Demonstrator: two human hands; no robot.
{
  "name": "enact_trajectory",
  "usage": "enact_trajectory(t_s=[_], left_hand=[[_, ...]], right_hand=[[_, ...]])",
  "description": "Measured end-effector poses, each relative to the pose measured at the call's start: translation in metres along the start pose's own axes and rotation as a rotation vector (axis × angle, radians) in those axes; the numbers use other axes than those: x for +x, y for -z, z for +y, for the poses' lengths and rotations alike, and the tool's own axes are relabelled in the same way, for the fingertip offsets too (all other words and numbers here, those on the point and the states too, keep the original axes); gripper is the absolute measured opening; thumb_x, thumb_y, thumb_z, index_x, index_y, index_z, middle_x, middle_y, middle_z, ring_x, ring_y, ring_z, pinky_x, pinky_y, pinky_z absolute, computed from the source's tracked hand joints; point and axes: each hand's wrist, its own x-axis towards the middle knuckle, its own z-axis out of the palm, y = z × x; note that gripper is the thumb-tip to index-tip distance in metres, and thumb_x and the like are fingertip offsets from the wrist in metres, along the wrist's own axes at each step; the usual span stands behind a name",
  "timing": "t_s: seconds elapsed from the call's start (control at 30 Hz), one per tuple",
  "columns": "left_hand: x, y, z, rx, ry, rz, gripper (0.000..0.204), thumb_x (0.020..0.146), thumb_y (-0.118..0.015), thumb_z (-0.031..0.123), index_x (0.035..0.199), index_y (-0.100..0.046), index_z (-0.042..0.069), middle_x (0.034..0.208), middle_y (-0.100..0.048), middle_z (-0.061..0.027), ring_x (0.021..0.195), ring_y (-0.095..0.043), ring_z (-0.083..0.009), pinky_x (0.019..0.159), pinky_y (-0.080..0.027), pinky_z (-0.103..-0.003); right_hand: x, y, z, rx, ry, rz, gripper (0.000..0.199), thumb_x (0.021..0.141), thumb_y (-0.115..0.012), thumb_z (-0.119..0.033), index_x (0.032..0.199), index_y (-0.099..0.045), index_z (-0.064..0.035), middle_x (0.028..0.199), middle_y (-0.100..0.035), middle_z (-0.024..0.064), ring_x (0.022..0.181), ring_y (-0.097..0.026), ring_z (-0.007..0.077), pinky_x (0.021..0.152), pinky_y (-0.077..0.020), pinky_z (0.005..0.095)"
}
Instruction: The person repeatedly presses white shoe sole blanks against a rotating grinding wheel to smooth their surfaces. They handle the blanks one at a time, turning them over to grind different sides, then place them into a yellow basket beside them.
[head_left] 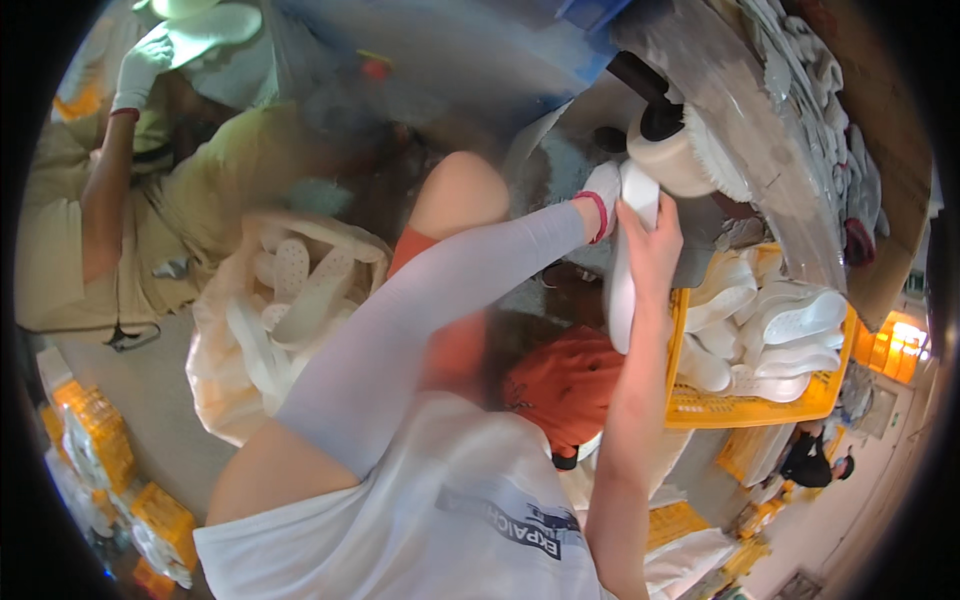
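Note:
A white foam shoe (622,300) is held upright at the front of a polishing machine. My right hand (652,245), bare, has its fingers closed around the shoe's upper part. My left hand (600,190), in a white glove with a red cuff, grips the same shoe at its top end from the left; its fingertips are partly hidden. Close above both hands is the pale round buffing wheel (715,155) with its cream housing (665,155). I cannot tell whether the shoe touches the wheel.
A yellow basket (750,412) of white shoes stands at my right. On my left, a pale sack (215,390) holds more shoes. Beyond it sits a co-worker, whose gloved hand (145,70) holds a white shoe (215,32). Stacked yellow crates (95,430) stand at far left.

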Motion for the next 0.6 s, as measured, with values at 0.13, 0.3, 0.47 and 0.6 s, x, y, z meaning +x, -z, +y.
enact_trajectory(t_s=[0.13, 0.3, 0.47, 0.6], left_hand=[[0.032, 0.020, 0.010, -0.225, -0.105, 0.007, 0.035, 0.107, -0.046, 0.037, 0.111, -0.068, 0.010, 0.103, -0.071, -0.0117, 0.090, -0.068, -0.0262, 0.079, -0.055, -0.043], [0.008, -0.012, 0.045, 0.074, -0.023, 0.106, 0.047, 0.107, -0.041, 0.045, 0.103, -0.068, 0.006, 0.095, -0.071, -0.0126, 0.085, -0.069, -0.0289, 0.077, -0.056, -0.043], [-0.076, -0.032, 0.008, 0.143, -0.015, 0.047, 0.053, 0.105, -0.041, 0.053, 0.099, -0.062, 0.005, 0.084, -0.067, -0.0126, 0.072, -0.069, -0.0314, 0.064, -0.058, -0.044], [-0.024, -0.004, 0.005, 0.587, -0.167, 0.050, 0.042, 0.106, -0.043, 0.045, 0.109, -0.063, 0.008, 0.099, -0.067, -0.0102, 0.087, -0.065, -0.0282, 0.075, -0.055, -0.042]], right_hand=[[-0.010, 0.001, -0.046, -0.161, -0.215, -0.181, 0.062, 0.087, -0.073, -0.008, 0.140, -0.044, 0.0045, 0.115, -0.069, 0.0300, 0.106, -0.072, 0.0400, 0.092, -0.0557, 0.0445], [0.005, 0.004, -0.059, -0.557, -0.079, -0.043, 0.030, 0.085, -0.072, -0.012, 0.105, -0.055, 0.0025, 0.084, -0.068, 0.0322, 0.083, -0.065, 0.0536, 0.073, -0.0523, 0.0593], [-0.048, 0.027, -0.106, -0.456, -0.185, -0.112, 0.030, 0.087, -0.075, -0.016, 0.106, -0.056, -0.0027, 0.080, -0.069, 0.0208, 0.080, -0.069, 0.0437, 0.075, -0.0527, 0.0530], [-0.057, 0.029, -0.089, -0.742, -0.072, 0.015, 0.027, 0.093, -0.073, -0.018, 0.108, -0.054, -0.0036, 0.082, -0.071, 0.0232, 0.079, -0.070, 0.0461, 0.063, -0.0527, 0.0535]])
